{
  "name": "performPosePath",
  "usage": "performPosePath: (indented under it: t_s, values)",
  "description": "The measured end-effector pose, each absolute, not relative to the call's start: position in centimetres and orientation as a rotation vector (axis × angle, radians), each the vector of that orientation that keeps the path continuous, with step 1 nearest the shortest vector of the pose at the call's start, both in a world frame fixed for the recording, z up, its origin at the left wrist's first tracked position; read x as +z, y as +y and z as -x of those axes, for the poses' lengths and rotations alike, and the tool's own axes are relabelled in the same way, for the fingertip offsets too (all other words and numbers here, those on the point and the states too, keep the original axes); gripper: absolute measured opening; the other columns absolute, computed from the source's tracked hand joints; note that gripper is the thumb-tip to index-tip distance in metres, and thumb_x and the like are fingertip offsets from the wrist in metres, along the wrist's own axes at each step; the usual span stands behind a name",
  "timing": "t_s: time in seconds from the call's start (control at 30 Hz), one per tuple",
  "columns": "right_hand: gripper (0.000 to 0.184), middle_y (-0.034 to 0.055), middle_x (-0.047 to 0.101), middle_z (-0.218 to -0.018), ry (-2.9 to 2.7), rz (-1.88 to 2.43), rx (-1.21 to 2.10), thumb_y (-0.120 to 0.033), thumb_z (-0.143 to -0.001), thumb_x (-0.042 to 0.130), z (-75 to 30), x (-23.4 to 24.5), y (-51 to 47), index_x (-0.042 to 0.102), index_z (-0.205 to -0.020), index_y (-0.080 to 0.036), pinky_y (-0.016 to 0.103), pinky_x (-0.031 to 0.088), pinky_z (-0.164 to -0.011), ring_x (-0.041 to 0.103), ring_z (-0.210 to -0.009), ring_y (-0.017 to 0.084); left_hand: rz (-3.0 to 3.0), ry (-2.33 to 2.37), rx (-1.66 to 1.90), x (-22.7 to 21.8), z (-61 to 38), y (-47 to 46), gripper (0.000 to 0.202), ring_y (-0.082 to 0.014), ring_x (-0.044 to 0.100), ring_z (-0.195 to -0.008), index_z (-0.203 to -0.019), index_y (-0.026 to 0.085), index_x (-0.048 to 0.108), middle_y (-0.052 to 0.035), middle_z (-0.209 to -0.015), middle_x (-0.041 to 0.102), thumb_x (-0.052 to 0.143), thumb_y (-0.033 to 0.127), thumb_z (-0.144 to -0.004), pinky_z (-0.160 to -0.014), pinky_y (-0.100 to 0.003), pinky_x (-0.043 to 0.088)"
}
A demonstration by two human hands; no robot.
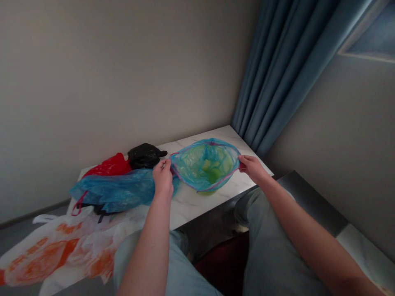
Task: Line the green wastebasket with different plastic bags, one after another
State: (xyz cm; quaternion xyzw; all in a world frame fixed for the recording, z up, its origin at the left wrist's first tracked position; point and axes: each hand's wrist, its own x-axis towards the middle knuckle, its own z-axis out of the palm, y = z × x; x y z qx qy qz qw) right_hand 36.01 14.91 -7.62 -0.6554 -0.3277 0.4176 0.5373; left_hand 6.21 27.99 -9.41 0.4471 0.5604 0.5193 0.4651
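Seen from my remote head view, the left hand (163, 177) and right hand (252, 168) each pinch the pink-edged rim of a translucent drawstring bag (205, 164), stretched open over a green bowl (202, 191) on a marble table (188, 207). Both forearms reach forward from the lap, well apart. I judge that a slipped pinch could drop the rim, and the left wrist could snag the loose blue bag (117, 191) just beside it; a red bag (108, 166) and a black bag (145, 156) lie beyond.

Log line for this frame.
left hand: pinches blue drawstring bag rim | right hand: pinches opposite rim | under bag: green container
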Motion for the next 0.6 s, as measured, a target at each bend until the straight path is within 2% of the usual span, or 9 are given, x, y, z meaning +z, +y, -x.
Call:
performPosePath:
  t_s: [0.1,0.2,0.37,0.5,0.6]
  values:
    - [0.022,-0.0013,0.058,-0.066,-0.643,1.267,1.137,-0.041,-0.077,0.067,-36.1,-7.1,15.4,0.056,-0.076,-0.022,0.026,0.045,-0.06,0.053,-0.059,0.013,-0.983,1.287,1.283,-9.0,-6.1,27.9,0.031,-0.0106,0.056,-0.062,-0.087,0.02,0.061,0.0023,-0.077,0.062,0.066,0.042,-0.066,-0.059,-0.024,0.046]
    - [0.014,-0.0017,0.059,-0.069,-0.647,1.194,1.2,-0.03,-0.074,0.067,-36.0,-6.6,15.9,0.057,-0.081,-0.023,0.028,0.049,-0.063,0.054,-0.061,0.014,-0.875,1.233,1.225,-8.7,-6.2,27.8,0.03,-0.011,0.058,-0.062,-0.084,0.019,0.063,0.0011,-0.076,0.064,0.072,0.035,-0.061,-0.06,-0.024,0.048]
    - [0.017,-0.0032,0.061,-0.071,-0.6,1.14,1.232,-0.019,-0.07,0.065,-35.1,-6.8,16.5,0.06,-0.085,-0.023,0.029,0.051,-0.064,0.057,-0.06,0.014,-0.92,1.189,1.037,-8.2,-6.4,27.0,0.039,-0.0112,0.058,-0.059,-0.086,0.016,0.069,0.0001,-0.072,0.065,0.081,0.041,-0.058,-0.057,-0.024,0.046]
    - [0.014,-0.0052,0.059,-0.066,-0.544,1.041,1.28,-0.016,-0.07,0.068,-34.8,-7.6,16.9,0.061,-0.081,-0.022,0.024,0.048,-0.057,0.05,-0.053,0.011,-1.173,1.15,0.907,-8.3,-6.3,26.6,0.052,-0.015,0.064,-0.069,-0.096,0.016,0.069,-0.0042,-0.083,0.07,0.084,0.048,-0.058,-0.061,-0.026,0.046]
    - [0.015,-0.0064,0.055,-0.059,-0.462,0.99,1.226,-0.019,-0.073,0.074,-35.0,-8.2,17.2,0.058,-0.072,-0.021,0.02,0.045,-0.05,0.047,-0.048,0.009,-1.399,1.178,0.88,-9.3,-5.9,26.9,0.049,-0.016,0.063,-0.068,-0.096,0.014,0.068,-0.0022,-0.075,0.067,0.083,0.04,-0.058,-0.063,-0.027,0.046]
